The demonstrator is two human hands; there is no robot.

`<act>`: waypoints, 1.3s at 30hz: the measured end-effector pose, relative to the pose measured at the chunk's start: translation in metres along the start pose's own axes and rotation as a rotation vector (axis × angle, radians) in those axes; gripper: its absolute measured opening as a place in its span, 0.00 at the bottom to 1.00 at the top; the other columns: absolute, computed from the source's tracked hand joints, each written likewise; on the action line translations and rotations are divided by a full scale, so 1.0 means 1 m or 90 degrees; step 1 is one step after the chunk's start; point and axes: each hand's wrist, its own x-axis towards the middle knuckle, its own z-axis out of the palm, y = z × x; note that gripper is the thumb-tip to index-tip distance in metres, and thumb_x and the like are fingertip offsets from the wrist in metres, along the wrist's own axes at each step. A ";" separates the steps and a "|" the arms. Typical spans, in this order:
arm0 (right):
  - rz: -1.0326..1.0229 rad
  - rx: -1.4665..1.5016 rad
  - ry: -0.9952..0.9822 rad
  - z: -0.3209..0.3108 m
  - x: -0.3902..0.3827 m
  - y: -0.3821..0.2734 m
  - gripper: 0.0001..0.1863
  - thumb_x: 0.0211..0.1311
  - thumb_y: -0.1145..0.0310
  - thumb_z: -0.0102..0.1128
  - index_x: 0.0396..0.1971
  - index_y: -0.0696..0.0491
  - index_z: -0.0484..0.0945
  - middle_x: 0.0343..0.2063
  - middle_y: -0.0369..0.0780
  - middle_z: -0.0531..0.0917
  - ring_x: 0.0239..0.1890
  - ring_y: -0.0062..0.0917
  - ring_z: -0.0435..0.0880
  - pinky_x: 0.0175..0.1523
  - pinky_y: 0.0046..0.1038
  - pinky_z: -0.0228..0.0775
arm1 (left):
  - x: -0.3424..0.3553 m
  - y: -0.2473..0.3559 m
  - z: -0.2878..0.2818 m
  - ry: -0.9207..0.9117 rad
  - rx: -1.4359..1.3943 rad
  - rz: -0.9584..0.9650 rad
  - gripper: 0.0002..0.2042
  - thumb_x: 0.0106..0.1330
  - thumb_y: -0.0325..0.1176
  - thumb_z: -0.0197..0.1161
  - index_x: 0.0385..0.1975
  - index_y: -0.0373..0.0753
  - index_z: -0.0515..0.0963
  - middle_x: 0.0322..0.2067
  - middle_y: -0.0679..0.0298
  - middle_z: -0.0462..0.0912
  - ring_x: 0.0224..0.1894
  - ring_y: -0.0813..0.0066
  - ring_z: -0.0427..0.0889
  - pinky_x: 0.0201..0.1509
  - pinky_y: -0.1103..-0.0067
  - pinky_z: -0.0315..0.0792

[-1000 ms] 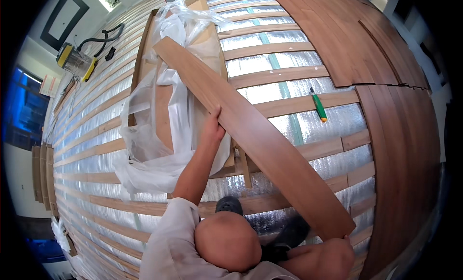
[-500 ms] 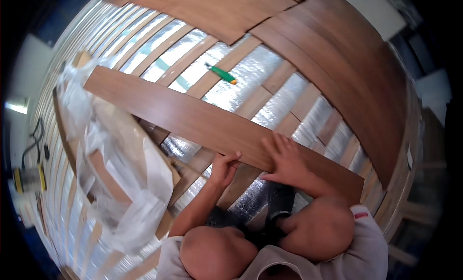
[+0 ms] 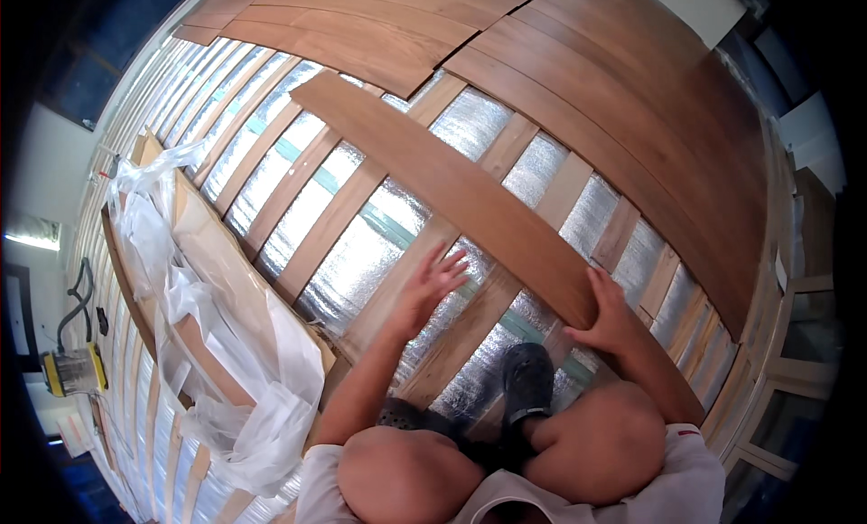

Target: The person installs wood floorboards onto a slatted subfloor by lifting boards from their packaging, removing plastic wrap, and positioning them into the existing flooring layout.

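Observation:
A long reddish-brown plank [image 3: 452, 181] lies diagonally across the wooden battens [image 3: 298, 276] and silver foil underlay [image 3: 461, 122]. My right hand [image 3: 601, 312] grips its near end, thumb and fingers around the edge. Just left of that plank, my left hand [image 3: 426, 287] is off it, fingers spread and empty. Laid planks [image 3: 632, 117] cover the far and right side, close beside the held plank's outer side. My dark clogs [image 3: 528, 379] and bent knees are below the hands.
An open cardboard box [image 3: 217, 235] with crumpled translucent wrapping [image 3: 244, 434] lies to the left. A yellow-and-black vacuum [image 3: 72, 370] with hose stands at the far left. A pale wall [image 3: 45, 163] and a glazed wooden frame [image 3: 804, 334] edge the room.
My view has turned rightward. The plank has moved off the box toward the laid planks. My left hand has let go of it and opened. The green-handled knife is out of sight.

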 end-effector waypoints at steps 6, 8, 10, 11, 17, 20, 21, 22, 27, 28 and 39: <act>0.106 -0.084 -0.008 -0.032 -0.045 0.085 0.61 0.32 0.52 0.78 0.68 0.57 0.52 0.68 0.55 0.52 0.68 0.51 0.56 0.70 0.41 0.52 | -0.079 0.023 -0.049 0.091 0.080 -0.084 0.32 0.68 0.41 0.57 0.67 0.34 0.55 0.61 0.46 0.68 0.63 0.56 0.70 0.67 0.65 0.62; 0.100 -0.105 0.005 -0.030 -0.056 0.116 0.61 0.34 0.54 0.77 0.69 0.55 0.50 0.68 0.55 0.51 0.68 0.51 0.56 0.69 0.42 0.54 | -0.106 0.020 -0.056 0.116 0.089 -0.115 0.31 0.68 0.40 0.57 0.67 0.33 0.56 0.60 0.47 0.69 0.62 0.57 0.71 0.67 0.66 0.63; 0.114 -0.150 -0.008 -0.028 -0.056 0.137 0.60 0.35 0.53 0.77 0.69 0.55 0.51 0.68 0.56 0.52 0.68 0.51 0.57 0.69 0.42 0.56 | -0.128 0.019 -0.060 0.140 0.089 -0.147 0.30 0.68 0.39 0.57 0.66 0.32 0.57 0.60 0.47 0.70 0.61 0.57 0.71 0.66 0.66 0.64; 0.121 -0.173 -0.009 -0.029 -0.053 0.145 0.60 0.35 0.53 0.77 0.69 0.54 0.51 0.67 0.56 0.52 0.67 0.52 0.57 0.69 0.42 0.57 | -0.137 0.019 -0.061 0.157 0.101 -0.156 0.30 0.68 0.38 0.57 0.66 0.32 0.58 0.59 0.47 0.71 0.61 0.57 0.72 0.66 0.66 0.64; 0.143 -0.226 -0.039 -0.032 -0.023 0.193 0.59 0.39 0.52 0.76 0.70 0.50 0.50 0.68 0.56 0.52 0.68 0.51 0.56 0.70 0.42 0.55 | -0.151 0.031 -0.055 0.181 0.181 -0.203 0.29 0.68 0.35 0.57 0.66 0.32 0.58 0.59 0.47 0.71 0.60 0.58 0.72 0.65 0.67 0.65; 0.060 -0.239 0.044 -0.025 -0.018 0.256 0.56 0.39 0.53 0.76 0.70 0.49 0.54 0.67 0.56 0.55 0.68 0.50 0.57 0.69 0.42 0.56 | -0.148 0.029 -0.058 0.188 0.202 -0.199 0.28 0.69 0.34 0.56 0.66 0.33 0.58 0.59 0.46 0.71 0.60 0.58 0.72 0.65 0.66 0.65; -0.019 -0.234 0.104 -0.012 -0.018 0.292 0.55 0.39 0.53 0.76 0.69 0.48 0.56 0.67 0.56 0.56 0.69 0.50 0.56 0.69 0.42 0.57 | -0.151 0.029 -0.053 0.217 0.221 -0.193 0.28 0.68 0.35 0.56 0.66 0.32 0.59 0.58 0.45 0.71 0.60 0.57 0.72 0.64 0.65 0.65; 0.049 -0.234 0.085 -0.014 0.005 0.259 0.49 0.43 0.52 0.72 0.68 0.47 0.59 0.66 0.56 0.58 0.68 0.50 0.57 0.70 0.44 0.54 | -0.166 0.028 -0.052 0.249 0.225 -0.180 0.30 0.67 0.37 0.58 0.66 0.32 0.58 0.59 0.46 0.70 0.60 0.56 0.72 0.64 0.65 0.66; 0.034 -0.275 0.105 -0.011 0.007 0.309 0.43 0.51 0.46 0.66 0.67 0.43 0.62 0.67 0.50 0.58 0.68 0.48 0.57 0.70 0.45 0.52 | -0.168 0.008 -0.043 0.284 0.328 -0.220 0.32 0.67 0.41 0.58 0.67 0.32 0.57 0.58 0.45 0.70 0.57 0.56 0.74 0.61 0.66 0.67; 0.022 -0.256 0.145 -0.008 0.001 0.317 0.42 0.50 0.47 0.66 0.66 0.44 0.64 0.66 0.50 0.61 0.67 0.49 0.58 0.69 0.46 0.52 | -0.161 0.005 -0.032 0.265 0.415 -0.223 0.32 0.67 0.40 0.58 0.66 0.32 0.57 0.58 0.46 0.71 0.56 0.56 0.74 0.61 0.66 0.68; 0.113 -0.185 0.148 -0.006 0.007 0.316 0.39 0.55 0.48 0.64 0.67 0.40 0.62 0.69 0.46 0.57 0.69 0.44 0.55 0.68 0.42 0.56 | -0.138 0.035 -0.027 0.223 0.330 -0.192 0.26 0.71 0.35 0.54 0.65 0.29 0.59 0.59 0.43 0.68 0.60 0.50 0.71 0.65 0.58 0.64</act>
